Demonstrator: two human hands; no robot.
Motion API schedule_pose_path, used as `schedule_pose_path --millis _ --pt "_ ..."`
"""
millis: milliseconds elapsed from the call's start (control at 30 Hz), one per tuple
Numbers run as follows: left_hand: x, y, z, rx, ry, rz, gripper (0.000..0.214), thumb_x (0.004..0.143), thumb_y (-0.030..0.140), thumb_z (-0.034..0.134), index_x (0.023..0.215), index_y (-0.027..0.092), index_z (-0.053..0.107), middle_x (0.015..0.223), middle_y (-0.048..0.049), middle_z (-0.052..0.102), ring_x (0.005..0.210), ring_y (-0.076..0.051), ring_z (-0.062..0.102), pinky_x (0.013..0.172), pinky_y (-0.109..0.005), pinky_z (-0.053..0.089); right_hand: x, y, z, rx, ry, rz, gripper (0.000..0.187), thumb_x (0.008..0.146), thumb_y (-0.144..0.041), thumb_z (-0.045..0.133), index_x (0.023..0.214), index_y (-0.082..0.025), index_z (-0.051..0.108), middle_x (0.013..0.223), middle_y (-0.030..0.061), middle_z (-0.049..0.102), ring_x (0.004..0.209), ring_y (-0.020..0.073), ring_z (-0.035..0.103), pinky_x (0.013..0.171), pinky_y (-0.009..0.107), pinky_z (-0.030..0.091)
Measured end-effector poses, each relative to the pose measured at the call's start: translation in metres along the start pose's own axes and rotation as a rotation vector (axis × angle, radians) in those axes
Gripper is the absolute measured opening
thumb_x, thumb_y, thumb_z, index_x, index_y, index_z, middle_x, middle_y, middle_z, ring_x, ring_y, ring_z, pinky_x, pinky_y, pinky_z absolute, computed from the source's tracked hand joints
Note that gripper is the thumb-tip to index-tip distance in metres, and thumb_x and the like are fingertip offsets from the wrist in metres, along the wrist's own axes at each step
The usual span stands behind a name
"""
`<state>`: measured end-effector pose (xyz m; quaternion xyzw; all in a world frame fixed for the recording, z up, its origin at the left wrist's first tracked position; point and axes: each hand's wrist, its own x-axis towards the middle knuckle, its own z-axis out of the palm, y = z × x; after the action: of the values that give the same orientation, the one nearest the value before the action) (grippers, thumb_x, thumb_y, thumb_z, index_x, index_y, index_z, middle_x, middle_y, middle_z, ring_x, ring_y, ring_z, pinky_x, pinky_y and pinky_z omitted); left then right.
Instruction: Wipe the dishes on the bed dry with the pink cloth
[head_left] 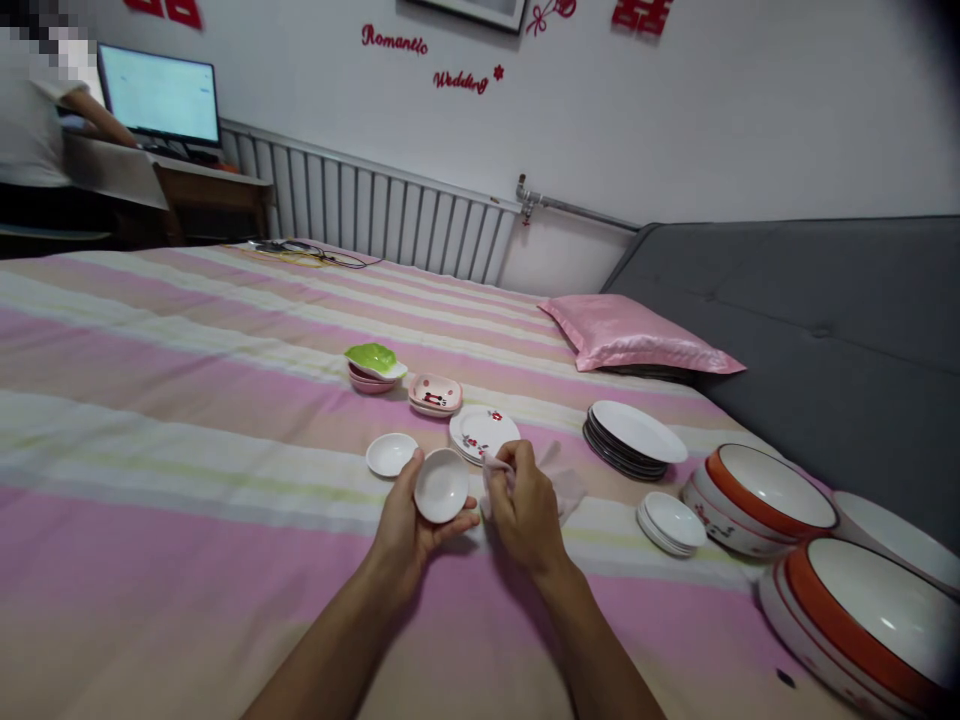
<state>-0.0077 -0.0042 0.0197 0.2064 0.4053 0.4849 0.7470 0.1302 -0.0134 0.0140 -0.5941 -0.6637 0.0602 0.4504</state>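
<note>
My left hand (409,525) holds a small white dish (442,486) by its edge, tilted so that its hollow faces me. Close to its right, my right hand (525,505) is closed around a thin, pale cloth or tissue (568,492), whose loose end hangs out beyond the fingers. Just behind the hands lie another small white dish (391,455) and a stack of white plates with red flowers (486,430). Farther back sit small pink rectangular dishes (436,393) and a green leaf-shaped dish (373,358) on top of pinkish dishes.
Right of my hands stand a stack of plates (637,430), small white dishes (675,520) and large orange-rimmed bowls (772,490). A pink pillow (637,335) lies by the grey headboard (810,290). Cables (315,254) lie across the striped bed (187,430). A person (37,130) sits near a monitor (161,95).
</note>
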Motion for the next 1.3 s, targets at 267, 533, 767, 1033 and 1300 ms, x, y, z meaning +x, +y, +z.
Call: schedule_pose_path --millis 267,533,767,1033,1300 --pt "-0.001 -0.005 0.003 0.018 -0.081 -0.123 0.042 0.078 0.048 0.057 0.104 0.015 0.061 0.082 -0.0056 0.067 0.059 -0.014 0.064 0.047 -0.026 0.057 -0.004 0.002 0.009 -0.049 0.097 -0.354 0.017 0.077 -0.007 0.046 0.079 -0.019 0.057 0.08 0.0039 0.06 0.078 0.0155 0.056 0.069 0.024 0.043" --pt "0.002 -0.009 0.0 0.042 -0.141 -0.131 0.036 0.08 0.047 0.056 0.095 0.015 0.063 0.065 -0.0012 0.063 0.052 -0.012 0.06 0.046 -0.026 0.055 -0.005 0.0 0.012 -0.087 -0.07 -0.404 0.021 0.083 -0.01 0.049 0.091 -0.019 0.066 0.09 0.0054 0.067 0.086 0.0164 0.06 0.077 0.027 0.047" --pt "0.002 -0.007 -0.001 0.032 -0.11 -0.045 0.034 0.083 0.046 0.052 0.092 0.015 0.063 0.065 -0.0014 0.063 0.049 -0.011 0.059 0.043 -0.023 0.052 -0.006 -0.007 0.01 -0.053 -0.159 -0.327 0.025 0.088 -0.02 0.047 0.105 -0.02 0.066 0.103 0.0057 0.067 0.095 0.0176 0.06 0.084 0.029 0.046" --pt "0.002 -0.006 -0.002 0.069 -0.079 0.016 0.038 0.085 0.048 0.047 0.081 0.012 0.059 0.057 -0.002 0.06 0.04 -0.01 0.055 0.039 -0.018 0.048 -0.004 -0.005 0.008 0.019 -0.271 -0.231 0.022 0.081 -0.012 0.055 0.092 -0.024 0.07 0.091 0.0016 0.07 0.085 0.0147 0.064 0.077 0.025 0.048" --pt "0.003 -0.008 -0.001 0.062 -0.079 0.014 0.038 0.085 0.049 0.046 0.079 0.014 0.057 0.055 -0.0008 0.059 0.039 -0.01 0.054 0.038 -0.019 0.046 -0.002 -0.005 0.004 0.217 -0.395 -0.189 0.025 0.078 -0.01 0.055 0.088 -0.025 0.072 0.088 0.0008 0.071 0.082 0.0148 0.065 0.076 0.026 0.048"
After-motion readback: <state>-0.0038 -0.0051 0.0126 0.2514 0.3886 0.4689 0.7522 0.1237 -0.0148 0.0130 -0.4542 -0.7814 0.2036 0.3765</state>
